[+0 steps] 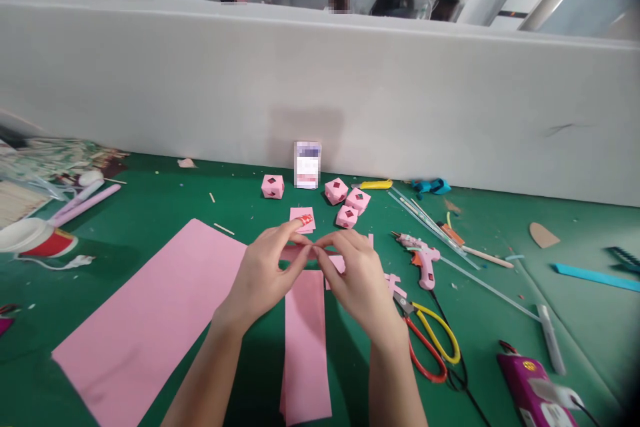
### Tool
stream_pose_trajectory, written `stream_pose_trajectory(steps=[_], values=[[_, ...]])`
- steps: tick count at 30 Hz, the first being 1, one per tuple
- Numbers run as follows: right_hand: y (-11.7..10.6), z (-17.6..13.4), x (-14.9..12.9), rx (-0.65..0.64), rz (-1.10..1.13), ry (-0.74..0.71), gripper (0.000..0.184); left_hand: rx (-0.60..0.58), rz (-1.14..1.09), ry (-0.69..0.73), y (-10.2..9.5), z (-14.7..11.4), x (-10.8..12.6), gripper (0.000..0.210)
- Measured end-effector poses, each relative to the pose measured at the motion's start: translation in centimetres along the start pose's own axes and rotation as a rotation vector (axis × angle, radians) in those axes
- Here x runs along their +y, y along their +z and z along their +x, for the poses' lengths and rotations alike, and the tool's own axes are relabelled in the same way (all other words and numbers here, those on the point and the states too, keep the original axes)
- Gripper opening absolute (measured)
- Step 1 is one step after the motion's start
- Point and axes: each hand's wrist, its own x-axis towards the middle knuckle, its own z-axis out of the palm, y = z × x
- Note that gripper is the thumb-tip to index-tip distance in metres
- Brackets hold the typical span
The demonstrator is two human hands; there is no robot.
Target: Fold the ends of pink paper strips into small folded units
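My left hand (pixel 266 270) and my right hand (pixel 356 275) meet at the fingertips over the table, both closed in a pinch. Between them is a small strip of pink paper (pixel 294 253), mostly hidden by the fingers. Just below lies a stack of long pink paper strips (pixel 306 347). A small pink paper square (pixel 295 219) lies beyond my left fingers. Small folded pink paper boxes with dark diamond-shaped openings stand farther back: one box (pixel 273 187) on the left and several on the right, including a box (pixel 337 191). Pink scraps (pixel 395 282) lie beside my right hand.
A large pink sheet (pixel 160 320) covers the table's left. To the right lie a pink glue gun (pixel 425 263), red-and-yellow scissors (pixel 435 340), clear glue sticks (pixel 435 233) and a purple box (pixel 533 390). A yellow cutter (pixel 376 185) lies before the white partition (pixel 200 80). Left stands a paper cup (pixel 43 238).
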Motion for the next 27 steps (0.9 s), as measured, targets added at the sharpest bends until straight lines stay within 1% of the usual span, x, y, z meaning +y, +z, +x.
stream_pose_trajectory(steps=[4,9,13,14,16,18,20,21,22,25,26,27], values=[[0.0,-0.1,0.3,0.04,-0.044,-0.005,0.011,0.069,0.09,0.033,0.0,0.2,-0.3,0.037],[-1.4,-0.3,0.8,0.111,-0.065,0.027,0.01,0.12,0.135,0.063,0.1,0.3,-0.6,0.038],[-2.2,-0.5,0.9,0.112,-0.082,0.033,0.012,0.147,0.15,0.1,0.2,0.4,-0.8,0.039],[-2.3,-0.6,1.0,0.113,-0.091,0.033,0.012,0.169,0.176,0.102,0.1,0.5,-0.9,0.039],[-2.6,-0.7,1.3,0.133,-0.121,0.044,0.013,0.251,0.254,0.07,-0.5,0.6,-1.3,0.038],[-2.9,-0.9,1.6,0.171,-0.155,0.064,0.012,0.359,0.309,-0.021,-1.3,0.7,-1.7,0.035],[-3.0,-1.0,1.7,0.187,-0.169,0.075,0.011,0.41,0.257,-0.086,-2.0,0.7,-1.7,0.033],[-3.0,-0.9,1.7,0.179,-0.163,0.075,0.011,0.402,0.218,-0.101,-2.1,0.7,-1.5,0.032],[-2.9,-0.9,1.5,0.165,-0.151,0.072,0.012,0.361,0.174,-0.1,-2.2,0.7,-1.2,0.032],[-2.5,-0.7,0.9,0.114,-0.087,0.058,0.013,0.112,0.049,-0.054,-1.6,0.5,-0.3,0.037],[-2.4,-0.7,0.7,0.105,-0.064,0.056,0.013,0.05,0.019,-0.052,-1.3,0.4,-0.1,0.034],[-2.3,-0.6,0.6,0.099,-0.044,0.054,0.012,0.015,-0.003,-0.055,-1.1,0.4,0.0,0.031]])
